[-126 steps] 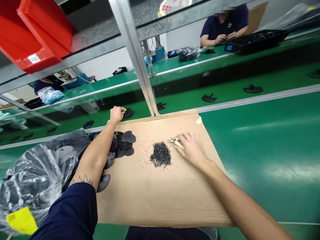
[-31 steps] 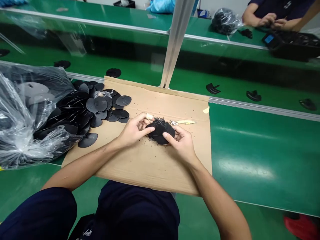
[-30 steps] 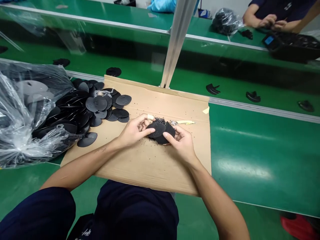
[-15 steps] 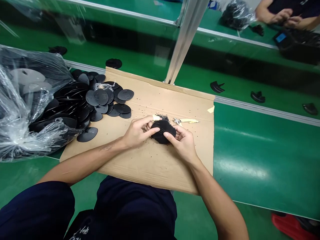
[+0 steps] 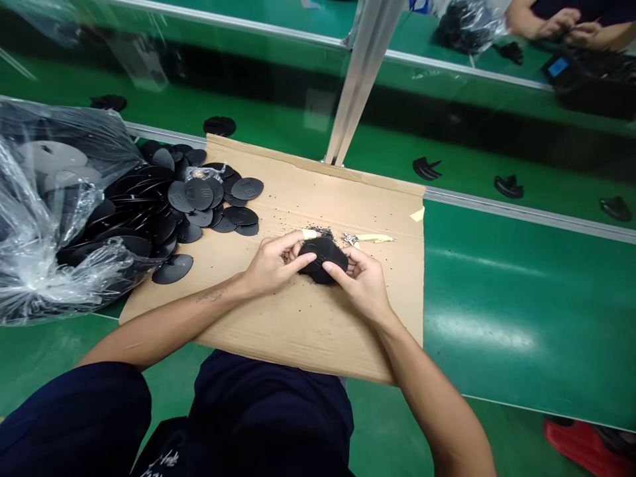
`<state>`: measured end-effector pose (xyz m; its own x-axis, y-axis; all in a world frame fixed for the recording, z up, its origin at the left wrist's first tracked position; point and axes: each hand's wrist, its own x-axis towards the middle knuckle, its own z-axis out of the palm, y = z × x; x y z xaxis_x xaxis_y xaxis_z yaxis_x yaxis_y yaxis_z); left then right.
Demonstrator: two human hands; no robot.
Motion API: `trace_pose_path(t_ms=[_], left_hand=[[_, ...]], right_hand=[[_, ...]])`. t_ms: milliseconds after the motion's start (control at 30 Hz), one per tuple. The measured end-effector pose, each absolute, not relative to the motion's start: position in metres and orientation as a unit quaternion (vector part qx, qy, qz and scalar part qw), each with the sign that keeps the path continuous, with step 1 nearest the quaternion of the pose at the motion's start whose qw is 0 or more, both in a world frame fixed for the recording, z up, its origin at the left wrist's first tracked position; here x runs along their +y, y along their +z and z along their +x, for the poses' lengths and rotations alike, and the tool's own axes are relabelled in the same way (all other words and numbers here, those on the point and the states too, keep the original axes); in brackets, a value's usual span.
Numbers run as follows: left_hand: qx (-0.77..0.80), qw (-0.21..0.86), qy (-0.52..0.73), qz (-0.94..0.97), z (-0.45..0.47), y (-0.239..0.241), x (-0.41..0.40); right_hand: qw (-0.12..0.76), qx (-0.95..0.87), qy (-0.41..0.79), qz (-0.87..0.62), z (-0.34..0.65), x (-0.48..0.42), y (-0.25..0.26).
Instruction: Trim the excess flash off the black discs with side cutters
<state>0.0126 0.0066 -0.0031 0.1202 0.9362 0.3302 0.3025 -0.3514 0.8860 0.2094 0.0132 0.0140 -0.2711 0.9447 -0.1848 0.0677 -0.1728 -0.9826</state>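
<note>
Black oval plastic discs [image 5: 325,260], apparently more than one overlapping, are pinched between my two hands over the cardboard sheet [image 5: 298,331]. My left hand [image 5: 278,262] is closed on their left edge, thumb on top and tape around one finger. On the right edge my right hand [image 5: 362,275] closes, its thumb lying across the upper face. The curled fingers below are partly hidden. Just behind the discs lies a heap of small black scraps [image 5: 325,233]. Side cutters with yellowish handles [image 5: 372,238] rest on the cardboard beyond my right hand.
Left, a clear plastic bag [image 5: 44,218] spills a pile of black oval discs [image 5: 144,199] onto the cardboard. A metal post [image 5: 362,79] rises behind. Black parts [image 5: 509,187] lie on the green surface beyond the rail. Another person's hands [image 5: 571,26] show at upper right.
The view has shifted slightly. Both hands keep their hold on the discs, whose edges now look a little more offset from one another.
</note>
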Motion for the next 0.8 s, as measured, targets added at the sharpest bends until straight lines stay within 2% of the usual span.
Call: trace_pose_path(t_ms=[600,800], left_hand=[[0.457,0.314,0.457,0.696,0.0097,-0.0036,0.0070],[0.452,0.269,0.462,0.714,0.0108,-0.0032,0.0069]], right_hand=[[0.371,-0.519,0.603,-0.479,0.2085,0.0135,0.0115],[0.373,-0.551,0.572,-0.480,0.2078,0.0124,0.0138]])
